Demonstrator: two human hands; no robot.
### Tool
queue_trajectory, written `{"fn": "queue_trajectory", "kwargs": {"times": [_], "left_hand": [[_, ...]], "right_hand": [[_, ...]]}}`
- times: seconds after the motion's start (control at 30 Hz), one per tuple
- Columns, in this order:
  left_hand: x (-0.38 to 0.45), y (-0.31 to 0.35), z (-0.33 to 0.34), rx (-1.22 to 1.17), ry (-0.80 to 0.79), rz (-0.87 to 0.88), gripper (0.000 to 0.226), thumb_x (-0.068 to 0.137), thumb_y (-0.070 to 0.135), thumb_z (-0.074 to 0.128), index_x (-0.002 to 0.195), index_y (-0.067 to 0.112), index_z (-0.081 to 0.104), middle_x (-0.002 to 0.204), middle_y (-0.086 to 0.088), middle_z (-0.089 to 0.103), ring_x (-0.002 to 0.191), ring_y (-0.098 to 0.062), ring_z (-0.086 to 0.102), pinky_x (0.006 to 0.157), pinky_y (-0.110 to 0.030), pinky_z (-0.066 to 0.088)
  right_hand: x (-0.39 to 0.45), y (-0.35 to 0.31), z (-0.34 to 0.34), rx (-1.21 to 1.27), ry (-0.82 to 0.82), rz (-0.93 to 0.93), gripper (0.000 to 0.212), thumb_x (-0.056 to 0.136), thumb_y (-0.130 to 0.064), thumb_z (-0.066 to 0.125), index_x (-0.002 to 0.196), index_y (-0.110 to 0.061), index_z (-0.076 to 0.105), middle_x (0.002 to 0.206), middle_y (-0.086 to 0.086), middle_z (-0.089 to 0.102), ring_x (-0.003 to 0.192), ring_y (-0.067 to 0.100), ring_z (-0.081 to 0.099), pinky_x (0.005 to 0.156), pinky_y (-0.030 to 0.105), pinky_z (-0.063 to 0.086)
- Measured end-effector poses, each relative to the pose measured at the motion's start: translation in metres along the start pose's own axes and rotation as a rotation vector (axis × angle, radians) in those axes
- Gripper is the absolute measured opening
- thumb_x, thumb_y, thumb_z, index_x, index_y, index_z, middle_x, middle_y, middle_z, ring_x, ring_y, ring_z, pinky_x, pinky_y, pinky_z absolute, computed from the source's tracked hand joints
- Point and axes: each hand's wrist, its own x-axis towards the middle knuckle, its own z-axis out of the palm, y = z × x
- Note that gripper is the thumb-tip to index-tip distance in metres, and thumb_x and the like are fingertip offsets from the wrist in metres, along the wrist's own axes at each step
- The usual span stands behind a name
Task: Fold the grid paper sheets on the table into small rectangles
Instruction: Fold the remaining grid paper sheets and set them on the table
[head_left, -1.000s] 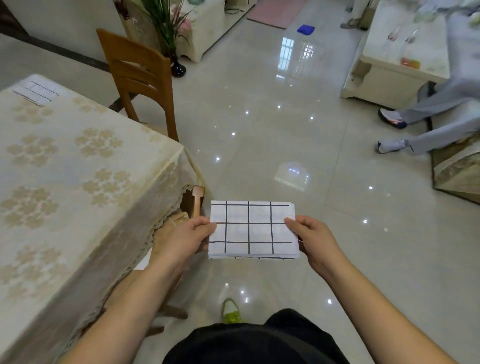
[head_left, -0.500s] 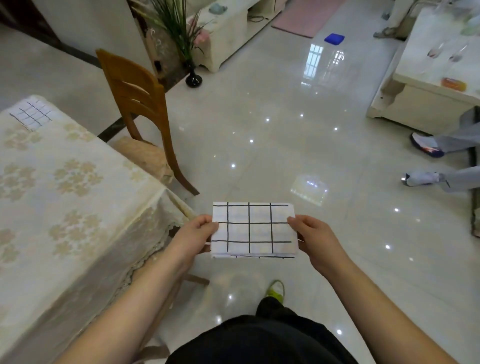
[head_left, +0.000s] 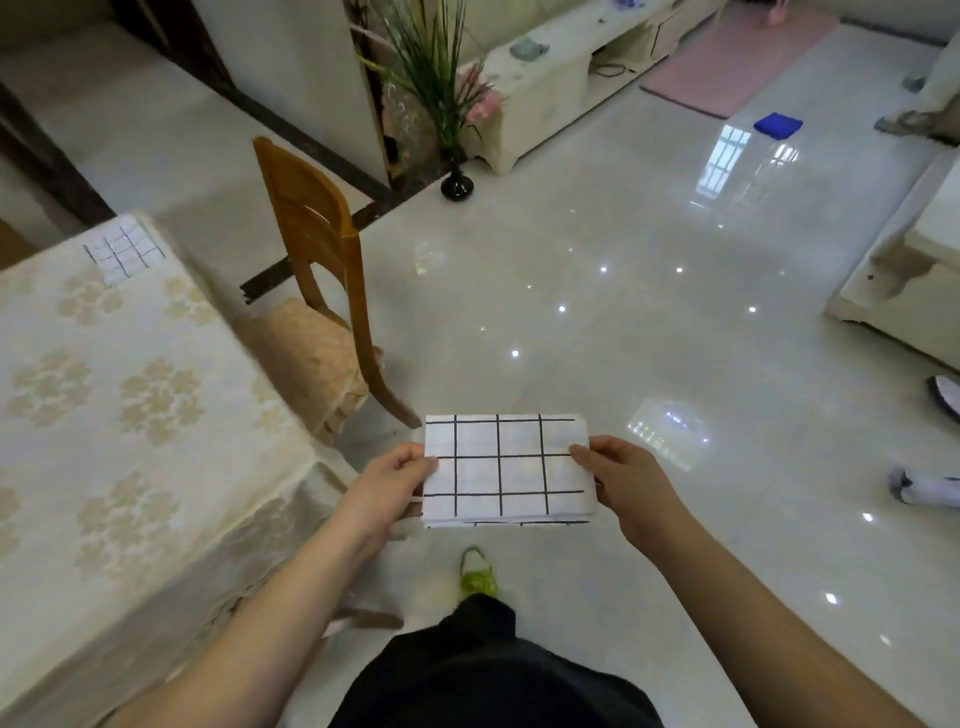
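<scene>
A folded white sheet of grid paper (head_left: 506, 470) with black lines is held flat in the air above the floor, to the right of the table. My left hand (head_left: 390, 486) pinches its left edge and my right hand (head_left: 626, 483) pinches its right edge. A second small folded grid paper (head_left: 124, 251) lies on the far corner of the table (head_left: 130, 415), which wears a beige flowered cloth.
A wooden chair (head_left: 322, 270) with a cushion stands beside the table's far right side. A black vase with grasses (head_left: 456, 182) stands on the glossy tiled floor. A pale low table (head_left: 893, 291) and another person's feet (head_left: 930, 483) are at the right.
The view has swung up and to the right, so the table has slid left and more of the chair shows. The folded paper stays held between both hands in the same way.
</scene>
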Motion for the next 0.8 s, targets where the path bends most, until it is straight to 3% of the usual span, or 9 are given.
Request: {"fn": "queue_trajectory", "kwargs": {"times": [0.17,0.33,0.47,0.6,0.8], "left_hand": [[0.063,0.034,-0.003,-0.104,-0.051,-0.003,0.015,0.098,0.013,0.050,0.102,0.009,0.064,0.090,-0.009,0.069,0.071,-0.015,0.064,0.053,-0.018,0.051],[0.134,0.077,-0.015,-0.083,-0.061,0.037,0.008,0.097,0.012,0.054,0.097,0.012,0.062,0.089,-0.008,0.069,0.071,-0.013,0.066,0.055,-0.020,0.053],[0.180,0.112,-0.025,-0.079,-0.057,0.071,0.012,0.096,0.009,0.055,0.088,0.014,0.062,0.080,-0.002,0.072,0.073,-0.015,0.067,0.058,-0.024,0.055],[0.221,0.151,-0.028,-0.072,-0.047,0.074,0.016,0.097,0.007,0.054,0.084,0.014,0.060,0.067,0.006,0.071,0.063,-0.005,0.067,0.057,-0.023,0.056],[0.289,0.205,-0.025,-0.081,-0.011,0.069,0.009,0.098,0.009,0.053,0.094,0.011,0.061,0.080,-0.001,0.073,0.075,-0.019,0.067,0.056,-0.024,0.054]], "right_hand": [[0.065,-0.042,0.014,-0.040,-0.046,0.010,0.010,0.091,-0.009,0.063,0.097,-0.003,0.068,0.090,0.010,0.073,0.081,0.021,0.069,0.063,0.028,0.056],[0.129,-0.097,0.040,-0.098,-0.084,-0.014,0.009,0.092,-0.008,0.061,0.093,-0.002,0.067,0.084,0.009,0.072,0.072,0.016,0.069,0.058,0.024,0.054],[0.176,-0.136,0.061,-0.129,-0.070,-0.023,0.012,0.092,-0.011,0.062,0.096,-0.001,0.068,0.087,0.009,0.073,0.079,0.022,0.069,0.067,0.031,0.056],[0.220,-0.170,0.073,-0.130,-0.094,-0.024,0.014,0.092,-0.012,0.062,0.100,-0.003,0.069,0.094,0.012,0.074,0.084,0.023,0.070,0.071,0.032,0.058],[0.307,-0.221,0.087,-0.151,-0.131,-0.029,0.012,0.092,-0.012,0.062,0.098,-0.004,0.069,0.087,0.011,0.074,0.074,0.018,0.072,0.063,0.027,0.056]]}}
